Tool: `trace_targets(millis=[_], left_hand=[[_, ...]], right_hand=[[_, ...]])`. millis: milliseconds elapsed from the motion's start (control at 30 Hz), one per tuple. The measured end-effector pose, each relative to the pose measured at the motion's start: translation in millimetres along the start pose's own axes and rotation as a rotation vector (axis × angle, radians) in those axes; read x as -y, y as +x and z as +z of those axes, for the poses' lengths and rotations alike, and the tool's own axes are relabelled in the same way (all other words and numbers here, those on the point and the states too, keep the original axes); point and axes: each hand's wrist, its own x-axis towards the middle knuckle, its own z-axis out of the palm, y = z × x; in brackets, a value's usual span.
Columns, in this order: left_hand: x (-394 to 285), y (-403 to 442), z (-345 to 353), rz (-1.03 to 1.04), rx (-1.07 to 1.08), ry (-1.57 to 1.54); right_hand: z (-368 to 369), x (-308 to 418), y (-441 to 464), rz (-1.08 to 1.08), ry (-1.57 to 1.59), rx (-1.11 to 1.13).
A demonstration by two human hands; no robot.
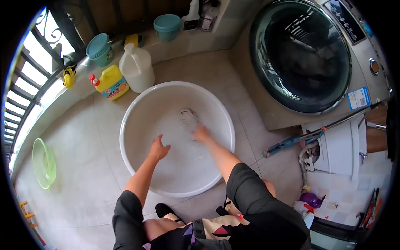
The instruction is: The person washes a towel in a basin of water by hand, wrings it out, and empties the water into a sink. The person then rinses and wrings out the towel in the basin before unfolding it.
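A large white basin (127,160) stands on the floor in front of me, with what looks like water in it. Inside it, right of the middle, lies a pale grey-white shoe (188,117), its finer detail blurred. My right hand (201,133) grips the near end of this shoe, and some of the fingers are hidden behind it. Over the left part of the basin is my left hand (159,149), empty, with thumb and fingers apart. A gap separates it from the shoe.
Behind the basin stand a white jug (136,68) and a yellow detergent bottle (110,83). Teal buckets (166,27) sit on the ledge. A front-loading washing machine (266,106) is at the right, a mop (287,145) below it. A green basin (44,163) is far left.
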Motion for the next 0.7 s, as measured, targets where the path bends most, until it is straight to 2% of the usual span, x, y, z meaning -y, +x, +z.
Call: trace_targets(millis=[33,67,100,133,167,200,233,267,300,333,367,400,433,467,500,533,600,667,700], left_hand=[[-4,1,1,0.014,0.009,-0.003],[-12,3,2,-0.175,0.050,-0.247],[-19,6,2,-0.368,0.093,-0.489],[-22,8,2,-0.354,0.099,-0.490],[-22,8,1,-0.510,0.130,-0.645],[-19,7,0,-0.671,0.161,-0.797],[-16,6,-1,-0.665,0.168,-0.794],[-14,6,-3,-0.575,0.262,-1.009],[-12,8,-4,-0.477,0.359,-1.225],[-8,13,0,-0.471,0.370,-1.228],[-3,21,6,-0.343,0.331,-1.349],[0,26,8,-0.214,0.291,-1.466],[4,31,6,-0.178,0.205,-1.498],[8,34,3,-0.167,0.217,-1.499],[14,35,2,-0.110,0.138,-1.454],[9,33,-1,-0.052,0.061,-1.413],[3,32,-5,-0.083,0.121,-1.423],[10,37,-2,-0.240,-0.135,-1.450],[11,37,-10,-0.238,-0.160,-1.487]], right_hand=[[-5,11,-18,0.079,0.253,0.155],[-14,23,-33,0.155,0.508,0.303],[-18,31,-45,0.126,0.602,0.337],[-23,39,-54,0.092,0.696,0.371],[-29,48,-62,0.094,0.699,0.359],[-35,57,-72,0.097,0.945,0.427],[-36,62,-76,0.097,1.191,0.492],[-29,64,-77,0.098,1.190,0.480],[-22,67,-78,-0.025,1.129,0.502],[-18,67,-77,-0.145,1.065,0.523],[-18,66,-72,-0.391,0.956,0.621],[-23,66,-72,-0.386,0.953,0.611],[-29,66,-74,-0.340,1.048,0.674],[-37,66,-74,-0.298,1.142,0.735],[-44,68,-80,-0.197,1.305,0.682],[-46,66,-79,-0.201,1.296,0.665],[-51,63,-74,-0.139,1.634,0.744],[-45,53,-65,-0.170,1.568,0.653],[-44,49,-63,-0.189,1.504,0.583]])
